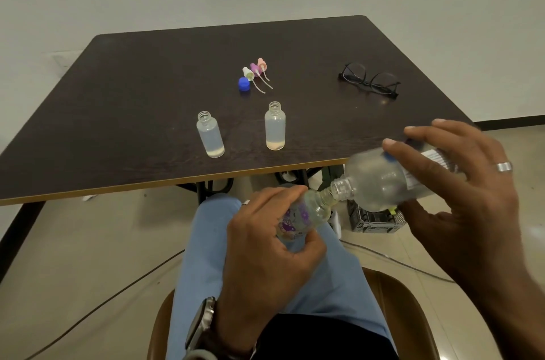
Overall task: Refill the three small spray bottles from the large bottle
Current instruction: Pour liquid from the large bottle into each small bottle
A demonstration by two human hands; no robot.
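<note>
1. Left hand (pixel 265 244) is gripping a small clear plastic spray bottle with purple print (pixel 303 216), tilted, below the dark table's (pixel 147 88) near edge.
2. Right hand (pixel 460 182) is clasping a large clear plastic bottle (pixel 383 182), tipped, its mouth touching the small bottle's neck.
3. Two uncapped small clear bottles (pixel 210 134) (pixel 275 126) are standing on the table; behind them are lying three spray tops (pixel 255 70) and a blue cap (pixel 244 84).

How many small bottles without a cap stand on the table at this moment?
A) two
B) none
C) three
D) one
A: two small open bottles stand upright on the table, while the left hand holds the third small bottle below the table edge, its neck against the mouth of the large bottle that the right hand tilts.
</note>
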